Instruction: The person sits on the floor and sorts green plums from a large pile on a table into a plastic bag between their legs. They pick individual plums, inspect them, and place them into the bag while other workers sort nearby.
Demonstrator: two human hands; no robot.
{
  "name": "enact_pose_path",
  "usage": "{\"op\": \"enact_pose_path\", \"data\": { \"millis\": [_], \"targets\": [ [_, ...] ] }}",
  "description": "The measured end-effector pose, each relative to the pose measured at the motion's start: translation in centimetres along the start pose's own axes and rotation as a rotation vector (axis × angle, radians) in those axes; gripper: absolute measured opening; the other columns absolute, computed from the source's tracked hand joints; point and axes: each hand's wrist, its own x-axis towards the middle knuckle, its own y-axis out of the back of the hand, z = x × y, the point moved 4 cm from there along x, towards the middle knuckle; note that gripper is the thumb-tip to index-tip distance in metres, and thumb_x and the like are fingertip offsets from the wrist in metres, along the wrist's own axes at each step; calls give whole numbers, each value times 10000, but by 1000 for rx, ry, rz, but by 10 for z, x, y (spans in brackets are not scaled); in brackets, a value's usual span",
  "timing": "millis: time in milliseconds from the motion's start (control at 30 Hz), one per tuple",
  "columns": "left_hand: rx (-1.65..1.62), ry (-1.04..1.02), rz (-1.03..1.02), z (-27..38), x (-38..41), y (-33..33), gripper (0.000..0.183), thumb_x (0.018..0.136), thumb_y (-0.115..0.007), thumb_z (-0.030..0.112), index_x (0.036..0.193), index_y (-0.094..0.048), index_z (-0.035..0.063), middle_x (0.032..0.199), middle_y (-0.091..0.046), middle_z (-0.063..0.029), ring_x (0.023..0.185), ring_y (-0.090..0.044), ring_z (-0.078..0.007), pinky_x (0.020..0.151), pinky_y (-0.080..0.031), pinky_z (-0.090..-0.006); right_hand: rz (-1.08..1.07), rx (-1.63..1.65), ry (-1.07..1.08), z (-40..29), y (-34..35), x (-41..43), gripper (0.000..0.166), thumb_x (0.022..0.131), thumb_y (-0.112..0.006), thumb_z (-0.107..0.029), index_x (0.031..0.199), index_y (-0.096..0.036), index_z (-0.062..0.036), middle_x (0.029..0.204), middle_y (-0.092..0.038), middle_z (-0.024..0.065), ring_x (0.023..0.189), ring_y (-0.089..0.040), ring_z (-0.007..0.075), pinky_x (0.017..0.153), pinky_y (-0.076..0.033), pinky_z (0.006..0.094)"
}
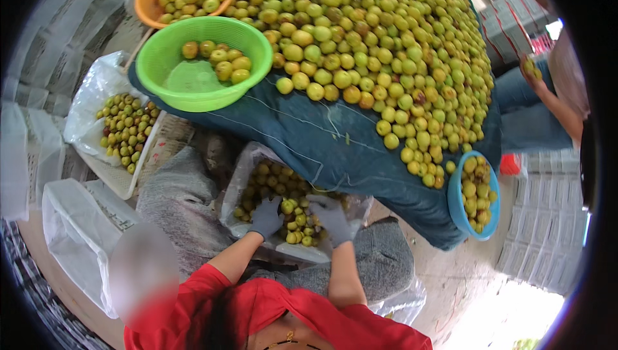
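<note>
My left hand [267, 218], in a grey glove, reaches into a crate lined with clear plastic [309, 253] between my knees. Its fingertips rest among the yellow-green, jujube-like fruit [300, 224]. Across from it, my right hand [331, 218], gloved the same way, bends down over the fruit on the crate's right side. Its fingers are partly hidden, and whether either hand grips a fruit is unclear. The far part of the crate lies in shadow under the edge of a dark blue cloth [294, 123].
A large fruit heap [376, 50] covers the raised cloth. Around it stand a green basin [203, 99], an orange basin [145, 0] and a blue basket [456, 205]. A lined crate [133, 176] and a white bin [72, 234] flank my left. Another person's hand [533, 74] holds fruit at right.
</note>
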Motion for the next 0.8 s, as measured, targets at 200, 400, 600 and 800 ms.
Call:
{"op": "enact_pose_path", "data": {
  "millis": [200,400,600,800],
  "targets": [
    [109,-7,93,-17,11,-5,684,834,-729,450,1422,-539,156,1309,-608,-224,1151,-625,-430,924,-533,-536,-542,680,522,-234,-32,6,525,830,-645,-19,1346,-561,36,1273,-587,142,1151,-633,245,952,-572,353],
    [-192,22,-18,-2,13,22,749,857,-717,473,1488,-490,141,1416,-562,-247,1392,-432,-448,1179,-341,-500,-318,-44,818,-352,-94,45,571,767,-816,-117,1311,-656,-51,1168,-645,63,1080,-628,150,917,-530,290],
    [-87,-13,73,-7,19,11,726,883,-689,483,1500,-481,162,1569,-401,-238,1469,-331,-432,1178,-340,-499,-198,-510,984,-361,-117,61,590,717,-854,-314,1237,-713,-73,1070,-646,63,907,-617,169,797,-513,306],
    [-313,35,56,10,15,27,550,907,-693,400,1380,-594,137,1346,-628,-207,1256,-587,-392,1056,-473,-470,14,-390,999,-350,-68,93,419,840,-789,-297,1182,-731,-62,996,-692,90,939,-650,207,858,-523,334]
  ]
}}
